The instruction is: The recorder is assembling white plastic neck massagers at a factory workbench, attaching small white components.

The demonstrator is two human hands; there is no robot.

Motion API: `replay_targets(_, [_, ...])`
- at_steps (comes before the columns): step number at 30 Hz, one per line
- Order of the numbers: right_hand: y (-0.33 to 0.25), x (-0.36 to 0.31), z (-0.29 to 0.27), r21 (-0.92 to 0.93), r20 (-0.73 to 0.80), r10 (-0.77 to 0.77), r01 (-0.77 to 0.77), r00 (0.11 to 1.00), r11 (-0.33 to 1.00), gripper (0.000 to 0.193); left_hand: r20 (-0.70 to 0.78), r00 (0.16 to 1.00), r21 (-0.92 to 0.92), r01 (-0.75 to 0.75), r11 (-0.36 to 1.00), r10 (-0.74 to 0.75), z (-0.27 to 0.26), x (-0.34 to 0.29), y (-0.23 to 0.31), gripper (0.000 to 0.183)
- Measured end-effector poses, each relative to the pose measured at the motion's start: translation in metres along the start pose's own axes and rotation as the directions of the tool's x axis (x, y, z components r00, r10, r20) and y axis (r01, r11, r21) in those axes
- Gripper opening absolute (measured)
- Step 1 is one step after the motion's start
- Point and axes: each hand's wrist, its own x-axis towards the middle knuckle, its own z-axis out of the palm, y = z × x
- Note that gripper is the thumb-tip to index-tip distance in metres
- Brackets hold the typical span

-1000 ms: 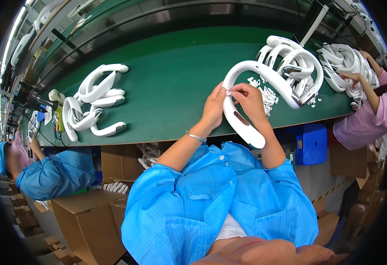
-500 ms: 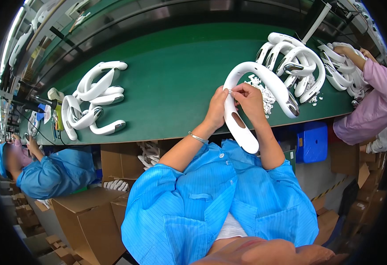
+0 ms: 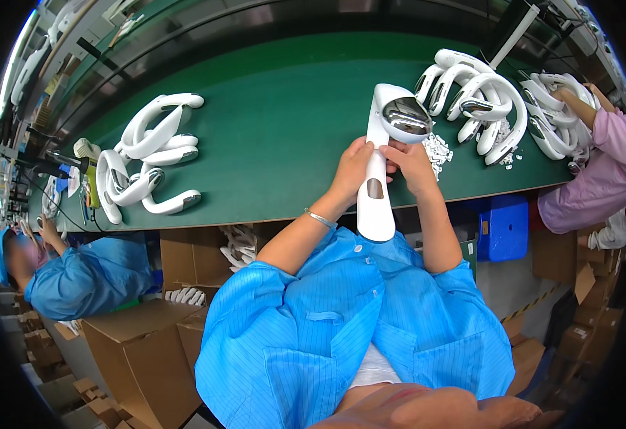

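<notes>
Between my two hands is a white U-shaped plastic neckband (image 3: 375, 218), seen nearly edge-on, with a dark oval window in its near arm and a shiny silver end at the far side. My left hand (image 3: 352, 170) grips its left edge, thumb up along the side. My right hand (image 3: 411, 166) closes on the right edge, its thumb against the white surface; most of its fingers are tucked behind. Just past the right hand, small white plastic pieces (image 3: 436, 153) lie heaped on the green table (image 3: 284, 143). Whether a small piece is between my fingers cannot be seen.
Several white neckbands (image 3: 488, 96) are piled at the right, and more neckbands (image 3: 145, 189) at the left. A person in pink (image 3: 606, 171) handles others at far right; a person in blue (image 3: 91, 279) sits left. Below stand cardboard boxes (image 3: 137, 350) and a blue bin (image 3: 504, 229).
The neckband has been turned in my hands: its broad U shape showed before, now it is nearly edge-on with the silver end facing up. My right hand has shifted slightly lower.
</notes>
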Motion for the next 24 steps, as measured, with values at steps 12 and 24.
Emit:
replay_targets(12, [-0.018, -0.007, 0.022, -0.57, -0.026, -0.435, 0.345, 0.9, 0.746, 0.018, -0.056, 0.998, -0.06, 0.022, 0.998, -0.025, -0.007, 0.008, -0.008, 0.031])
replay_targets(24, [-0.012, 0.002, 0.01, -0.071, -0.028, -0.102, 0.099, 0.994, 0.993, 0.011, -0.101, 0.992, -0.091, -0.082, 0.992, 0.073, -0.003, -0.001, -0.001, 0.035])
